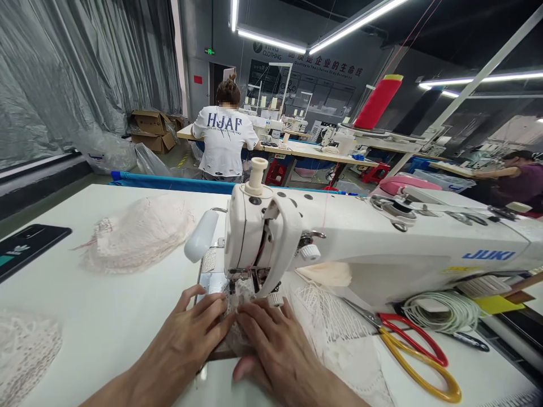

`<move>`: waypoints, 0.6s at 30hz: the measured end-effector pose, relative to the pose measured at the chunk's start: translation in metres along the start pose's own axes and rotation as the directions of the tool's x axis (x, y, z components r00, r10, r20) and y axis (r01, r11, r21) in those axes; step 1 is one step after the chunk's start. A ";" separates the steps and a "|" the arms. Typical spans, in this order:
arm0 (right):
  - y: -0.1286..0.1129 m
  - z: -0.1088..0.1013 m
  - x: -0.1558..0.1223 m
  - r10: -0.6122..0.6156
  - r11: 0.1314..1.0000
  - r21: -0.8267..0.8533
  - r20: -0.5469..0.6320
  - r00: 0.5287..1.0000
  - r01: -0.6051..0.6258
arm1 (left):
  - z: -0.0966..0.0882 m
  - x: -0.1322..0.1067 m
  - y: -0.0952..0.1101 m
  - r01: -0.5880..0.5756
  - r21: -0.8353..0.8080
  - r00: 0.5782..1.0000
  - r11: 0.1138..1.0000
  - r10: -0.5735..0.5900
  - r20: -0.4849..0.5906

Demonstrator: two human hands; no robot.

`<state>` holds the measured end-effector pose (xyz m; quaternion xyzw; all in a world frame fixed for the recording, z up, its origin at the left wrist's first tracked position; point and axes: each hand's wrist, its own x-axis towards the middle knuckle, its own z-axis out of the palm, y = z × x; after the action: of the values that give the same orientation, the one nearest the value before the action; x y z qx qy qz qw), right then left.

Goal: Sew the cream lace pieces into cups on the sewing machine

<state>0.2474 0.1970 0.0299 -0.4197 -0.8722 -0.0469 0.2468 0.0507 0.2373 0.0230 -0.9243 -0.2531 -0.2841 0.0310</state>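
A white JUKI sewing machine (pixel 360 237) stands on the white table (pixel 106 316). Under its needle lies a small piece of pale lace fabric (pixel 237 302). My left hand (pixel 193 333) rests flat on the lace just left of the needle, fingers stretched forward. My right hand (pixel 275 345) lies flat on the lace just right of it, fingertips almost touching the left hand's. Both hands press the lace down on the machine bed. More lace (pixel 335 328) trails off to the right of my right hand.
A stack of lace pieces (pixel 136 234) sits at the left, another pile (pixel 23 353) at the near left corner. A dark phone (pixel 25 246) lies at the far left edge. Red and yellow scissors (pixel 416 350) and coiled white cord (pixel 441 311) lie right. Two people work at tables behind.
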 end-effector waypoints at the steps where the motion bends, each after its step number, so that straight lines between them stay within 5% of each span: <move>1: 0.001 0.001 0.001 0.006 1.000 -0.027 -0.001 1.000 -0.006 | 0.000 0.002 -0.001 0.009 0.006 1.000 1.000 -0.009 0.001; 7: 0.009 0.003 0.005 0.035 0.995 -0.094 0.034 0.999 -0.032 | 0.003 0.009 -0.009 0.067 0.039 0.996 0.997 -0.069 0.053; 18: 0.007 0.005 -0.001 -0.127 0.991 -0.059 -0.059 0.990 0.124 | 0.001 0.001 -0.016 -0.099 0.155 0.995 0.983 0.094 0.036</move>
<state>0.2511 0.2025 0.0241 -0.3689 -0.8872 -0.0995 0.2587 0.0444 0.2514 0.0215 -0.9340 -0.2300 -0.2485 0.1137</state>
